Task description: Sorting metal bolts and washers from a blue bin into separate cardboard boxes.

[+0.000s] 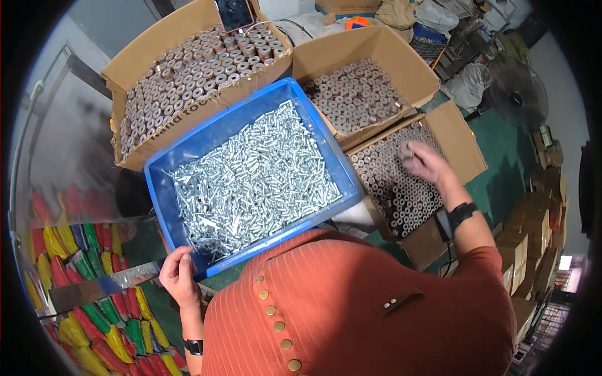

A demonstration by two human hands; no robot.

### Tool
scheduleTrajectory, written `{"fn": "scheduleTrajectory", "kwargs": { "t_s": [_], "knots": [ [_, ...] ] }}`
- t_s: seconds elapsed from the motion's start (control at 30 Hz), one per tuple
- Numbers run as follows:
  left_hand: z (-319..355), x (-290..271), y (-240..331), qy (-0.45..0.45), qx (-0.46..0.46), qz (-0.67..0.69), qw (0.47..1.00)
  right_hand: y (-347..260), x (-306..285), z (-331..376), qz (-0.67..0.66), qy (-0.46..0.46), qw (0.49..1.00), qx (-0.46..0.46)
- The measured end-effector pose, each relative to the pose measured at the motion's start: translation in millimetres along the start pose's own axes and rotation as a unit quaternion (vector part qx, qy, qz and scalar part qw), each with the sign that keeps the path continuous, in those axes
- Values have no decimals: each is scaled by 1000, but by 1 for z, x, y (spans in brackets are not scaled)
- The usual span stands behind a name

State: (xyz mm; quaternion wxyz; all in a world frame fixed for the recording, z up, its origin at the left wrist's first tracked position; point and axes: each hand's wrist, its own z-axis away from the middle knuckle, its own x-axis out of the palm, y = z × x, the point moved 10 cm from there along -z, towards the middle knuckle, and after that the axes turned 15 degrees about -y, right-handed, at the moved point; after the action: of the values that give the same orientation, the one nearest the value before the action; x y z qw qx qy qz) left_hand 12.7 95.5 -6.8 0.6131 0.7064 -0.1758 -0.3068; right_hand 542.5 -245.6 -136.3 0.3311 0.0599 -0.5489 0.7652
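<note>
A blue plastic bin (164, 203) stands tilted in front of me, heaped with small shiny silver metal pins (257, 175). My left hand (180, 279) is beside its near left corner, thumb and fingertips drawn together; whatever is between them is too small or hidden to make out. Over on the right, my right hand (427, 164) is closed on a short metal cylinder (407, 154), just above an open carton (461, 135). Rows of upright cylinders with centre holes (401, 194) fill that carton.
Two more open cartons of similar cylinders stand behind, one at the far left (135, 66) and one at the far middle (411, 69). A phone (234, 14) leans at the back. Red, yellow and green packets (100, 301) lie lower left; a fan (517, 97) stands right.
</note>
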Motion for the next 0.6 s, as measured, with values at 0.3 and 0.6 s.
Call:
{"fn": "scheduleTrajectory", "kwargs": {
  "t_s": [0.3,0.6],
  "knots": [
    [-3,6,9,39,-40,-59,997,-71,-6,-215,489,4,851,192],
    [1,-1,6,72,-59,-107,990,63,-74,-291,734,-195,612,220]
  ]
}}
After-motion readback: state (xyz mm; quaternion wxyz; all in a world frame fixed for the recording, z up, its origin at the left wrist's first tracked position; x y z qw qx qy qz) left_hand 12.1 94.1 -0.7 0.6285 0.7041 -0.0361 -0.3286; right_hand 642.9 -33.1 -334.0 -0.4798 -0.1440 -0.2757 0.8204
